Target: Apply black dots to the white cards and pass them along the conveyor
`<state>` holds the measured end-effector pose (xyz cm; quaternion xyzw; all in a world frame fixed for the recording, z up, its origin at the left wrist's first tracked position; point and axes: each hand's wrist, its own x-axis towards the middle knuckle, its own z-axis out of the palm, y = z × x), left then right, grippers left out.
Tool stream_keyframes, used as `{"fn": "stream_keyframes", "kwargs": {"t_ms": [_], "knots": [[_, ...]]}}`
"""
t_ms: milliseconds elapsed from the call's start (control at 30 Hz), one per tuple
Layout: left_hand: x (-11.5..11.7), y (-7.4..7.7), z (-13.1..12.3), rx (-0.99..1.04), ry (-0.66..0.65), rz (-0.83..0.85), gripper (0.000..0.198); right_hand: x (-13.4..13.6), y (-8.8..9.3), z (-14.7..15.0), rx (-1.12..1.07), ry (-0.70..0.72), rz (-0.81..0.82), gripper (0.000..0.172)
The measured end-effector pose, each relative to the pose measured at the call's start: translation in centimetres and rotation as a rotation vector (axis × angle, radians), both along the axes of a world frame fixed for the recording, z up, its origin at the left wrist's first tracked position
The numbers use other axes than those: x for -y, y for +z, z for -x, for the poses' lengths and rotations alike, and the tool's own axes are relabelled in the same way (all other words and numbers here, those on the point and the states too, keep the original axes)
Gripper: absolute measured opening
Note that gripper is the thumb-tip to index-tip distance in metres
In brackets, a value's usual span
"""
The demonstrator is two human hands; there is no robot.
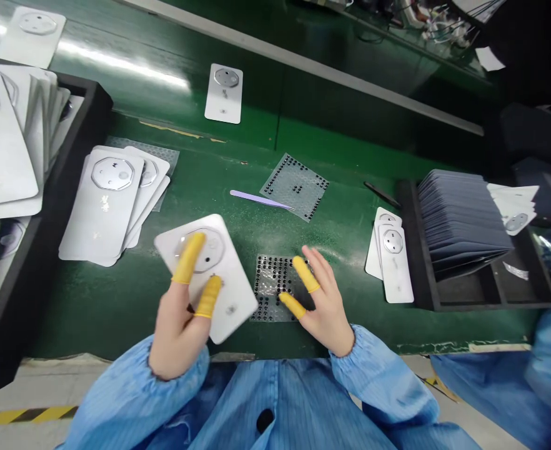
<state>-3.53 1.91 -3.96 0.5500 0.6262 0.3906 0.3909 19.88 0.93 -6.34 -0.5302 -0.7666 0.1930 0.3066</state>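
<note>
My left hand (182,319) holds a white phone back cover (228,294) just above the green bench, with two yellow-capped fingers lying on its face near the octagonal camera ring. My right hand (320,300) rests with fingers spread on a clear sheet of small black dots (270,281), its yellow-capped thumb and forefinger touching the sheet's right side. Both arms wear blue sleeves.
A second dotted sheet (297,184) and purple tweezers (257,199) lie farther back. Stacks of white covers sit at left (109,206), in a black tray (4,137) and at right (392,256). A black tray of dark sheets (463,219) stands right. One cover (223,92) lies behind.
</note>
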Motion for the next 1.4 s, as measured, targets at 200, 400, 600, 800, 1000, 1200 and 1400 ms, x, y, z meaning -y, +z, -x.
{"fn": "stream_keyframes", "kwargs": {"t_ms": [200,400,600,800,1000,1200,1400], "knots": [[-0.8,-0.3,0.0,-0.208,-0.235,0.203,0.049,-0.3,-1.6,-0.9,-0.059,0.035,-0.043,0.035],[-1.1,0.0,-3.8,0.007,-0.269,0.203,0.036,-0.9,0.2,-1.7,-0.004,0.071,-0.119,0.031],[-0.6,-0.1,-4.0,0.140,-0.313,0.190,0.030,-1.6,2.7,-0.6,0.045,0.103,-0.238,0.023],[-0.5,-0.3,-4.0,0.127,-0.328,0.180,0.028,-2.7,2.4,0.8,0.097,0.287,-0.307,0.025],[-0.3,-0.5,-4.1,0.010,-0.335,0.101,0.028,-3.0,0.8,0.7,0.149,0.374,-0.460,0.028],[-0.8,-0.8,-3.8,-0.181,-0.403,0.008,0.027,-3.4,-1.1,1.6,-0.224,0.191,-0.149,0.018],[-0.3,0.4,0.4,-0.143,-0.151,0.085,0.037,-3.9,-1.1,0.4,-0.063,0.174,-0.179,0.018]]}}
